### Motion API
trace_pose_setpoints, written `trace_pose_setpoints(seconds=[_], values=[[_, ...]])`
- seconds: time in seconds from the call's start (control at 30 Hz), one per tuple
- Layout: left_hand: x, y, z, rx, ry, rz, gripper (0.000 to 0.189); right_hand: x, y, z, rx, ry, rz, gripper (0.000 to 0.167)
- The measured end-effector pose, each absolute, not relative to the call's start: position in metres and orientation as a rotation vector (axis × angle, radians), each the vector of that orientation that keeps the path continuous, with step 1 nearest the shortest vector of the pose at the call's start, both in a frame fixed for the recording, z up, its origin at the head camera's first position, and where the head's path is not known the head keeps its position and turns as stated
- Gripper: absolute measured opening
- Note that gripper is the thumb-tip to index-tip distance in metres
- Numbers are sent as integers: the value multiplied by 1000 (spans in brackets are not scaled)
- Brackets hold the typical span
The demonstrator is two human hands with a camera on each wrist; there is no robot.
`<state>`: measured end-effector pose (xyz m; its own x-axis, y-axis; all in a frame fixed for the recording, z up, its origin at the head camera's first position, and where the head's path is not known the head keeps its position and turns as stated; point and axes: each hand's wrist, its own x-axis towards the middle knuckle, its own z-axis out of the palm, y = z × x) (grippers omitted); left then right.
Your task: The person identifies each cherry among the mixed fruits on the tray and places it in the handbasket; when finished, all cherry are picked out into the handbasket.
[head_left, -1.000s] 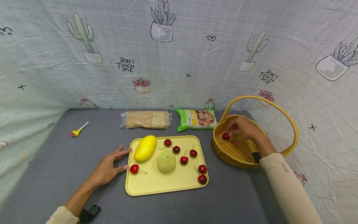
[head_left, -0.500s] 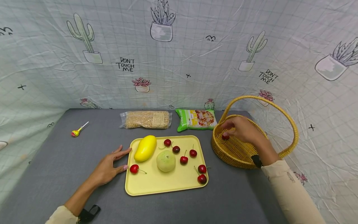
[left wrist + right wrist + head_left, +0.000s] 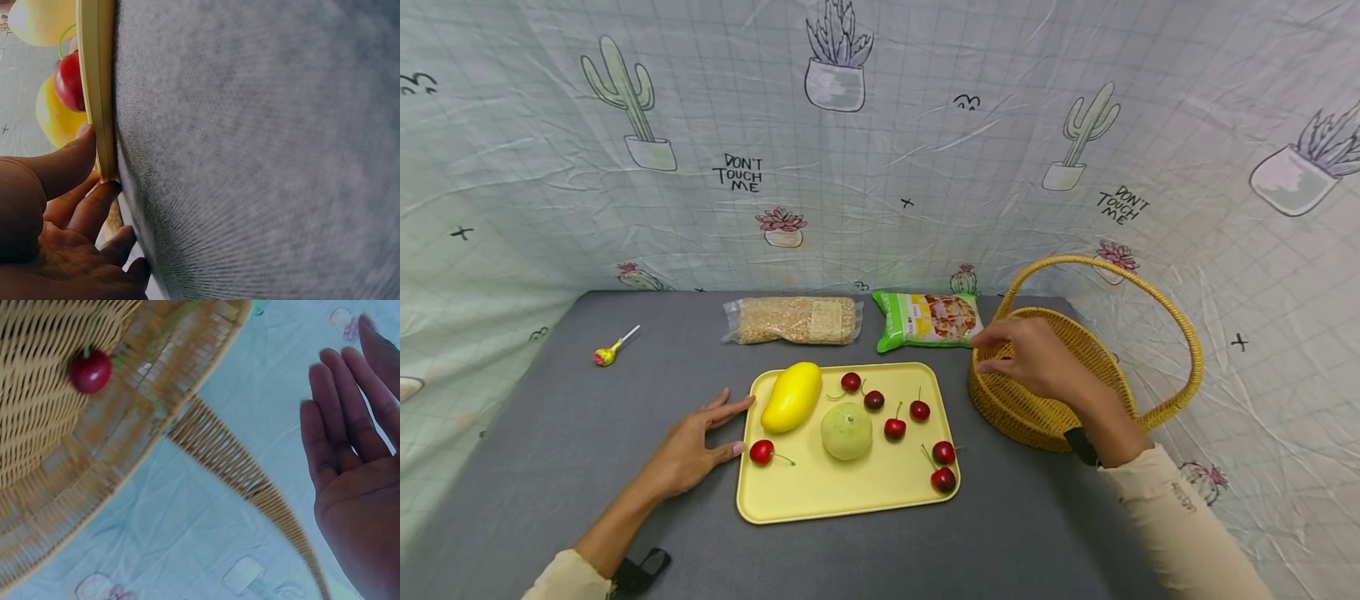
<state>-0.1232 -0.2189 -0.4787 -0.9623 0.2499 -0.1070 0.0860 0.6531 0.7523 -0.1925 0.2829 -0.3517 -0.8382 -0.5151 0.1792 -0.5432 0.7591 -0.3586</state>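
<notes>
My right hand (image 3: 1033, 358) hovers over the near-left part of the wicker basket (image 3: 1011, 417), fingers extended and holding nothing. Inside the basket lies one red cherry (image 3: 90, 370) with its stem, seen in the right wrist view; my hand mostly hides it in the head view. My left hand (image 3: 688, 450) rests at the left side of the yellow tray (image 3: 820, 500), thumb and fingertips touching its rim. On the tray are a yellow mango (image 3: 792, 397), a round pale green fruit (image 3: 846, 432) and several cherries, one of them (image 3: 762, 452) near my left thumb.
Behind the tray lie a clear bag of grains (image 3: 793, 321) and a green-and-white food packet (image 3: 928, 320), the packet close to the basket. A lollipop (image 3: 615, 347) lies at the back left. The basket's tall handle (image 3: 1187, 350) arches up on the right. Printed cloth hangs around the table.
My right hand has let go of the cherry in the basket and moved left and up toward the basket's rim, its fingers spreading. The left hand has stayed at the tray.
</notes>
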Motion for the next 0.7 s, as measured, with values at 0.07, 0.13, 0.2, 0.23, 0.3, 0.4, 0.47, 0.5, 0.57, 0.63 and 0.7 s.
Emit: trace_pose_setpoints(seconds=[0.07,0.13,0.2,0.23,0.3,0.4,0.47,0.5,0.57,0.63,0.7], values=[[-123,-219,-478,274,2668,1200,73,-190,277,-351,889,-2852,647,31],[-123,-219,-478,276,2665,1206,72,-187,270,-351,916,-2831,678,33],[-124,-219,-478,278,2664,1206,73,-184,264,-351,938,-2827,698,35],[-123,-219,-478,280,2665,1205,73,-182,260,-351,945,-2825,702,35],[-123,-219,-479,285,2665,1206,72,-179,253,-351,962,-2819,708,36],[-123,-219,-479,287,2665,1204,72,-176,244,-352,983,-2806,720,37],[-123,-220,-479,287,2666,1206,72,-174,238,-354,994,-2794,740,37],[-123,-220,-479,285,2667,1206,72,-173,235,-355,999,-2786,746,37],[-123,-220,-480,281,2669,1205,73,-172,231,-358,1011,-2768,762,37],[-123,-220,-480,279,2672,1202,73,-170,227,-361,1021,-2741,781,37],[-123,-219,-480,277,2673,1202,73,-169,223,-364,1031,-2701,815,38]])
